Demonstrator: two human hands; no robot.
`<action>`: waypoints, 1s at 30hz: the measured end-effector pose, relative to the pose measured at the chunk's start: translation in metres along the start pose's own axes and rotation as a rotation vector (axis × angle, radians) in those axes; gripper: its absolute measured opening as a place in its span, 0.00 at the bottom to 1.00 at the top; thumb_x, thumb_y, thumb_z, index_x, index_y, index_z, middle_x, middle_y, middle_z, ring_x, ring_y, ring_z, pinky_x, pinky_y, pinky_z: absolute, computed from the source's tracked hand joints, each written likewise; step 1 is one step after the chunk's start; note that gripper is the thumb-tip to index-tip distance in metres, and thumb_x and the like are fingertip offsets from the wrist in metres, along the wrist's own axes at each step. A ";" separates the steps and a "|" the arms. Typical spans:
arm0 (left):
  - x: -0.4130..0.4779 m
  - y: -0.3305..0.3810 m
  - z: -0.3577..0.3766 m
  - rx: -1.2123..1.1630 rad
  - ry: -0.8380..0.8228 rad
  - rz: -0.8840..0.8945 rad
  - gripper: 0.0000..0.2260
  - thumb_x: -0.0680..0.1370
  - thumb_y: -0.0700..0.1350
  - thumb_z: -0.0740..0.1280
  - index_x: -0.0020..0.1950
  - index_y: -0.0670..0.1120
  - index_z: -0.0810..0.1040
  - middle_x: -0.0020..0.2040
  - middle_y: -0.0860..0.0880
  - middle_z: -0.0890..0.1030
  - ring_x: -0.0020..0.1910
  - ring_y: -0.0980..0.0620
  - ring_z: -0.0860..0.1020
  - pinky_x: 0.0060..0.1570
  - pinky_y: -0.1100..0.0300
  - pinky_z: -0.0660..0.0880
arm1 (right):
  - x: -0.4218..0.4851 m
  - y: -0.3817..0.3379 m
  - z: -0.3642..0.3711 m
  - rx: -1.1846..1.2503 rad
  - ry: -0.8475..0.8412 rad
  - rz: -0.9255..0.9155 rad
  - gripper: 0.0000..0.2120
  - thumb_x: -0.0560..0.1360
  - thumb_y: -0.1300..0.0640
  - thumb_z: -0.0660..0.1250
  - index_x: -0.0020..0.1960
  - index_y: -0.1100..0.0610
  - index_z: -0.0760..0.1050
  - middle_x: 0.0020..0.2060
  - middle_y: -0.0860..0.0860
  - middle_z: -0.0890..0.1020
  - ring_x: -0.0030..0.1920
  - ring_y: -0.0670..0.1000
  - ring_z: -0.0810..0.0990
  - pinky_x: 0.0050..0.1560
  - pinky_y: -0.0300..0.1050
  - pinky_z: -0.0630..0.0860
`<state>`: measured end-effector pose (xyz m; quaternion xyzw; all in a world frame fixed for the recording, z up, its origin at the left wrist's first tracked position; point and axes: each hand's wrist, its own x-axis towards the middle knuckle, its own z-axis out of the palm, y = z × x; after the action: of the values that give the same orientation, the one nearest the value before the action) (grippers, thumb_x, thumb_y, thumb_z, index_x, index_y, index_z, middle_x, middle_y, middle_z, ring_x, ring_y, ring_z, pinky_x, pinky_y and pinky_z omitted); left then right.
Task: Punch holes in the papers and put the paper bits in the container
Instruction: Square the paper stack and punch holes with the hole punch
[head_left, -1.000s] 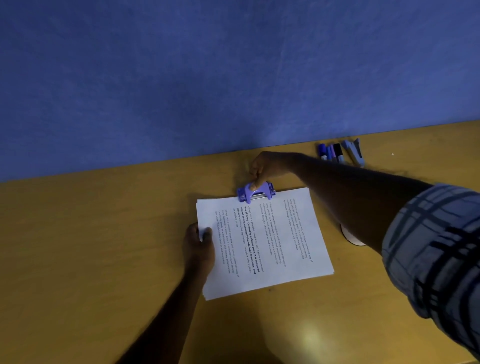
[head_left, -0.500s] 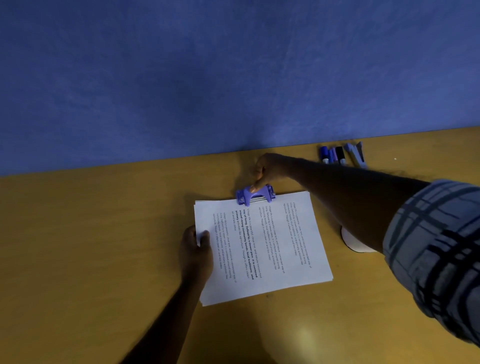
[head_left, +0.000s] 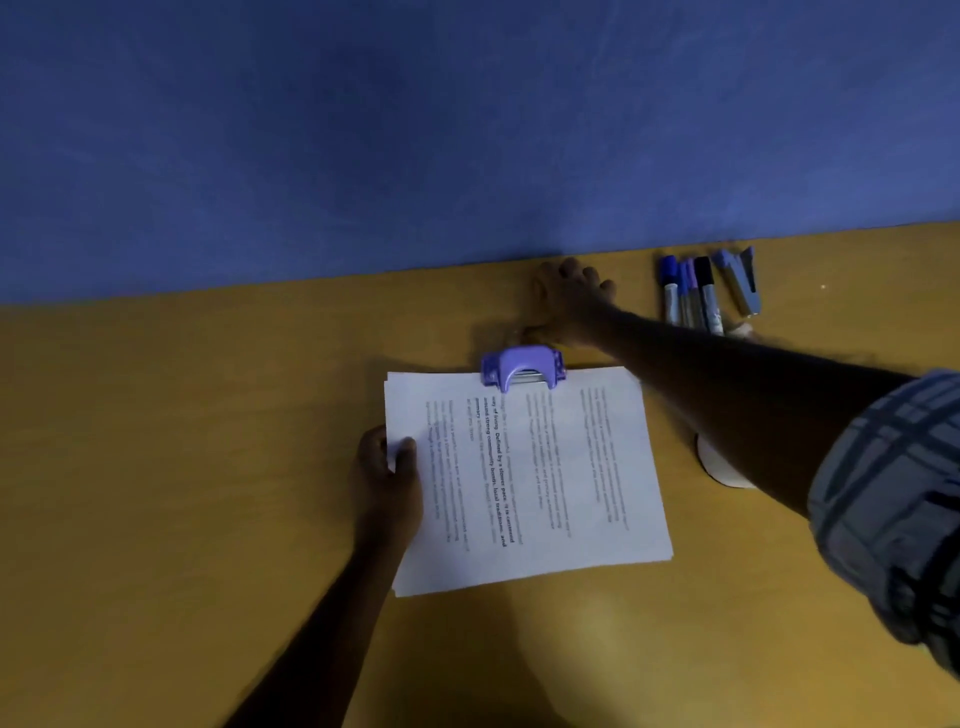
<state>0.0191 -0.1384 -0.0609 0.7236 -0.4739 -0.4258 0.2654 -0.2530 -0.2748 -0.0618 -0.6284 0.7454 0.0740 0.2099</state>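
Since the head view is the only one, everything is placed against the papers (head_left: 530, 478), a white printed stack lying flat on the yellow counter (head_left: 156, 467). At the middle of the stack's far edge sits the purple hole punch (head_left: 522, 368), its mouth over that edge, so the sheets appear to be slotted in. The left hand (head_left: 388, 483) is at the stack's left edge, thumb curled over the top sheet, pinching the papers to steady them. The right hand (head_left: 571, 296) lies beyond the far edge, just behind the punch and close to the blue wall (head_left: 467, 130). Its fingers look loosely spread and hold nothing. Whether its thumb side touches the back of the punch cannot be told. Right of the stack, a white round container (head_left: 722, 470) shows only as a sliver, mostly hidden under the right forearm and its plaid sleeve (head_left: 893, 493). Beyond the stack's far right corner, a row of markers (head_left: 691, 296) and a blue stapler (head_left: 740, 280) lie by the wall.

As for progress, I judge the task to be in its early part. The punch covers the spot where holes would be, so whether this edge is already punched cannot be seen. No holes show elsewhere on the top sheet, and no paper bits are visible on the counter. By my reading, what is left is pressing the punch if that is not done, sliding the stack free, and emptying the bits into the container.
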 end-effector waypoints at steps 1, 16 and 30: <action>0.000 0.000 0.000 -0.005 0.004 0.006 0.12 0.81 0.42 0.62 0.63 0.39 0.72 0.57 0.41 0.77 0.53 0.44 0.77 0.49 0.54 0.74 | 0.000 0.000 0.000 0.014 -0.010 0.006 0.47 0.59 0.34 0.76 0.68 0.56 0.61 0.68 0.61 0.65 0.66 0.67 0.65 0.61 0.65 0.65; -0.002 0.004 -0.002 0.002 0.009 0.047 0.10 0.80 0.41 0.63 0.59 0.37 0.74 0.53 0.42 0.79 0.47 0.51 0.76 0.39 0.65 0.69 | -0.033 -0.014 -0.018 0.341 -0.095 -0.236 0.19 0.75 0.41 0.66 0.49 0.57 0.81 0.45 0.52 0.84 0.42 0.49 0.79 0.41 0.41 0.72; 0.000 0.002 -0.003 0.024 0.006 0.064 0.10 0.80 0.42 0.63 0.58 0.38 0.75 0.51 0.43 0.80 0.48 0.46 0.79 0.48 0.53 0.76 | -0.043 -0.010 -0.011 0.447 -0.242 -0.302 0.12 0.74 0.46 0.70 0.42 0.55 0.82 0.36 0.55 0.84 0.29 0.42 0.76 0.30 0.31 0.71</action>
<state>0.0207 -0.1398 -0.0581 0.7124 -0.5014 -0.4092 0.2714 -0.2400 -0.2416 -0.0332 -0.6571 0.6106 -0.0496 0.4392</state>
